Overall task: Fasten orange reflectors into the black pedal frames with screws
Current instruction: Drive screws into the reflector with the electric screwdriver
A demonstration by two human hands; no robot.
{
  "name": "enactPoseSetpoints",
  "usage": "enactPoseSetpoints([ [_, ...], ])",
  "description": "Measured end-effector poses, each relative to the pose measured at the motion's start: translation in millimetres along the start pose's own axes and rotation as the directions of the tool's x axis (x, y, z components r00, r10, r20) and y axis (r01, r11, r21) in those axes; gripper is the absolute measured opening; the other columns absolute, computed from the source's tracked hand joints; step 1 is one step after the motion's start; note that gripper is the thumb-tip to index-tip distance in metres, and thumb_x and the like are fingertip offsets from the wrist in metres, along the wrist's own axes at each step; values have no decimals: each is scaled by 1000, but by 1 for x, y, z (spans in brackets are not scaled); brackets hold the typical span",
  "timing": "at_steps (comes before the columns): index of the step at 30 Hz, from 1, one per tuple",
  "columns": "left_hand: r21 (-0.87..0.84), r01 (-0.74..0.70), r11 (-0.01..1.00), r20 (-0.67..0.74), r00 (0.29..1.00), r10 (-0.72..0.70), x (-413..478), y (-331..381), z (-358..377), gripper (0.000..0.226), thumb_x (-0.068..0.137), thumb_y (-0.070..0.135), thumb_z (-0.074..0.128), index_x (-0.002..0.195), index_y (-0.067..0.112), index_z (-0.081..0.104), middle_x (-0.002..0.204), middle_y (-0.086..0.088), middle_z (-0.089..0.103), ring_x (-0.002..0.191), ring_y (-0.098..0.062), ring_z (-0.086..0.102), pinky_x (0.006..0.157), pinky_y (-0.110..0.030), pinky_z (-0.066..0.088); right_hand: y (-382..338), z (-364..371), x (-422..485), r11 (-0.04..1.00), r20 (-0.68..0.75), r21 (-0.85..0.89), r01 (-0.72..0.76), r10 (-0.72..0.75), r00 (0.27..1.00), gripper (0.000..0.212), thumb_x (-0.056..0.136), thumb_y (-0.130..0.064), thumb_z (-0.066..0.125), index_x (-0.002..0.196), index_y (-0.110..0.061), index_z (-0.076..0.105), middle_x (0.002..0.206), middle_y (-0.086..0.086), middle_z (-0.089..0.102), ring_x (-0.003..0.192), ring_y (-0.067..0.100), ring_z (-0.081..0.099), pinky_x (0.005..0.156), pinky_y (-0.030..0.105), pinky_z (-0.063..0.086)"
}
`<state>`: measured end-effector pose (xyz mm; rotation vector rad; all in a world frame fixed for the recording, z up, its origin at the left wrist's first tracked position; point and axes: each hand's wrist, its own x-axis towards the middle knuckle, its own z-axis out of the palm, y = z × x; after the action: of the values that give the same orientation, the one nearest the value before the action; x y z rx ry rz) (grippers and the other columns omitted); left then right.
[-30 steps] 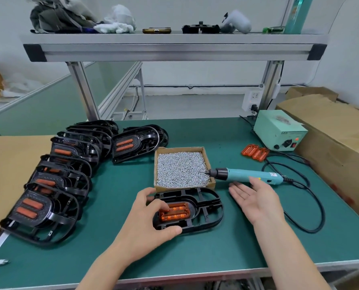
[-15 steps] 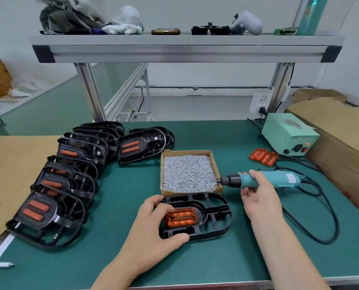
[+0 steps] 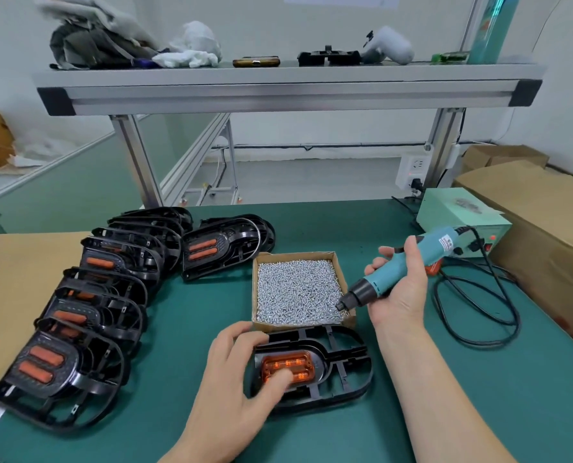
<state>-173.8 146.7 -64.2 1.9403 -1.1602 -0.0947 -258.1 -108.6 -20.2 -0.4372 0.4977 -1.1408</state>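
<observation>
Fingers of my right hand (image 3: 400, 289) were wrapped round the teal electric screwdriver (image 3: 412, 262), thumb along its upper side, the grip closed on the barrel. The tool was tilted, nose down and to the left. Its black tip sat at the near right corner of the cardboard box (image 3: 288, 325), in among the screws (image 3: 295, 289); whether one was on the bit, I could not tell.

Left hand (image 3: 235, 389): fingers curled over the rounded left end of the black pedal frame (image 3: 345, 372), thumb pressed flat on the orange reflector (image 3: 288, 362). The reflector was seated in the frame's pocket. The frame lay flat on the green table (image 3: 445, 412), just in front of the box and touching its front wall.

Box open-topped, filled nearly to the rim with small silver screws.

Row of pedals with reflectors (image 3: 61, 372) leaned one on another along the table's left side. Black cable (image 3: 479, 342) looped from the screwdriver to the pale green power unit (image 3: 445, 212) at the far right
</observation>
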Motion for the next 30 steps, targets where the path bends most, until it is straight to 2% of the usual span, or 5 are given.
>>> enactPoseSetpoints([
  [4,104,-29,994,-128,991,42,42,5,-11,16,91,33,66,104,24,69,110,19,54,110,1,52,95,-5,32,5,-5,13,997,-27,76,-5,7,1000,20,92,-28,70,92,-15,56,72,0,64,56,9,58,54,23,53],
  [10,343,-32,939,208,977,-43,123,13,-3,28,96,21,57,123,21,66,116,2,61,106,-16,59,97,-31,43,4,-16,22,996,-16,-25,-82,82,996,35,80,-24,81,111,-17,66,64,-1,54,51,12,56,52,23,52],
  [15,444,-100,890,454,882,-127,151,10,22,36,94,30,62,130,26,62,120,-4,55,110,-24,56,97,-36,45,8,-20,24,993,24,-113,-45,48,999,13,91,-24,68,91,-11,67,62,-2,43,56,12,42,49,20,42],
  [21,457,-165,874,366,930,-16,151,6,29,10,89,13,64,81,19,65,90,4,57,88,-16,56,77,-25,40,6,-19,23,993,41,-50,-103,105,994,32,93,-43,63,85,-13,64,62,-3,42,53,11,40,50,20,32],
  [30,236,-86,968,177,983,44,140,14,30,17,79,-1,58,71,15,57,74,4,61,72,-13,53,72,-28,44,7,-22,21,987,24,-40,-153,154,988,25,92,-38,65,86,-13,62,62,-2,50,50,10,48,50,20,39],
])
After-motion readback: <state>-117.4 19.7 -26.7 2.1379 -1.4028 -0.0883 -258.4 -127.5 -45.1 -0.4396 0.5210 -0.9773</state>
